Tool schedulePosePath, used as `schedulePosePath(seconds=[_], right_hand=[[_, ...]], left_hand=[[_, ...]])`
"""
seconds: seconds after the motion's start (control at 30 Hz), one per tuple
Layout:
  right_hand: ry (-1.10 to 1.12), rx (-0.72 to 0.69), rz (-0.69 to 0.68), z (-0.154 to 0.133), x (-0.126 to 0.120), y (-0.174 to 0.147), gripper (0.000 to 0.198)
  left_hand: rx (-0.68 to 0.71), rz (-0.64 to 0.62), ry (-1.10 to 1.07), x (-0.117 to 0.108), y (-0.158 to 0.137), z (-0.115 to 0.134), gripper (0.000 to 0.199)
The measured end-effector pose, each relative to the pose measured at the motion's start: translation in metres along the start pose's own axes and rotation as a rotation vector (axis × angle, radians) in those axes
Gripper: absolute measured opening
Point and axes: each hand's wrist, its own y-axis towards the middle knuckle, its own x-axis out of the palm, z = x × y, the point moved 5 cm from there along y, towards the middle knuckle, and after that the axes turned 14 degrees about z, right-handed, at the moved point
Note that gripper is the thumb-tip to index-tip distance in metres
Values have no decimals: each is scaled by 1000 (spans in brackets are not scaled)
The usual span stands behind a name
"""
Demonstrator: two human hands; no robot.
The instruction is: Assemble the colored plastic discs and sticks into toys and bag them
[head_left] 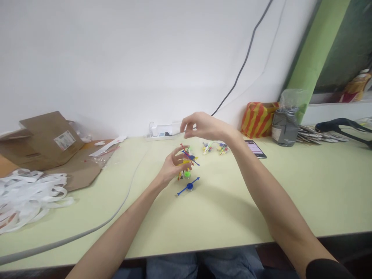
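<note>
My left hand (172, 164) curves around a small stack of plastic arrow spinners (191, 157), with red, blue and yellow arrows pointing different ways. A green round piece (187, 174) shows low in that stack; the fingers partly hide the rest. Nearer to me, a separate blue arrow spinner (189, 186) lies on the table on a clear round base. Above and behind the stack hangs my right hand (200, 126), its wrist bent and fingertips drawn close to the thumb. Whatever sits between those fingertips is too small to make out.
Two clusters of colourful spinners (207, 147) lie behind the stack. A phone (255, 149), striped bag (257, 119) and grey container (285, 126) stand right. Cardboard (55, 141) and white strips (31, 195) lie left. A grey cable (116, 213) crosses the table (226, 228).
</note>
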Motion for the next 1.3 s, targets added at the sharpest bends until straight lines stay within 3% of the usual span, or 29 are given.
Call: schedulePosePath(seconds=[0.07, 0.13, 0.27, 0.33, 0.4, 0.5, 0.63, 0.73, 0.8, 0.87, 1.0, 1.1, 1.17, 1.23, 1.3], right_hand=[[7, -65, 12, -2, 3, 2, 8], [10, -127, 107, -2, 5, 7, 13], [-95, -72, 548, 25, 5, 16, 28], [-177, 11, 657, 52, 16, 17, 30], [-263, 127, 516, 83, 41, 18, 24], [-330, 323, 18, 125, 90, 7, 15], [-174, 520, -207, 149, 120, -15, 37], [-32, 627, -318, 156, 124, -23, 51], [-15, 645, -296, 160, 115, -22, 51], [-18, 628, -207, 162, 97, -15, 39], [-49, 436, 137, 150, 35, 4, 3], [-71, 191, 505, 119, -19, 12, 9], [-49, 66, 670, 93, -45, 11, 14], [-26, -18, 751, 66, -61, 7, 18], [-21, -74, 730, 41, -66, 3, 19]], left_hand=[[-10, 8, 13, 0, 0, 0, 76], [-19, 38, 36, -1, 1, 0, 72], [9, 223, 53, -13, 7, -3, 54], [32, 340, 40, -24, 10, -4, 49], [59, 420, 10, -33, 12, -6, 47], [82, 464, -31, -41, 14, -8, 44], [71, 495, -43, -42, 14, -11, 42], [61, 479, -48, -37, 13, -12, 47], [37, 459, -48, -35, 13, -12, 52], [0, 411, -35, -33, 13, -12, 57], [-32, 276, 7, -26, 12, -8, 67], [-42, 184, 42, -19, 10, -6, 69], [-31, 136, 80, -14, 7, -8, 59], [14, 120, 116, -12, 6, -10, 47], [59, 143, 140, -12, 6, -12, 40]])
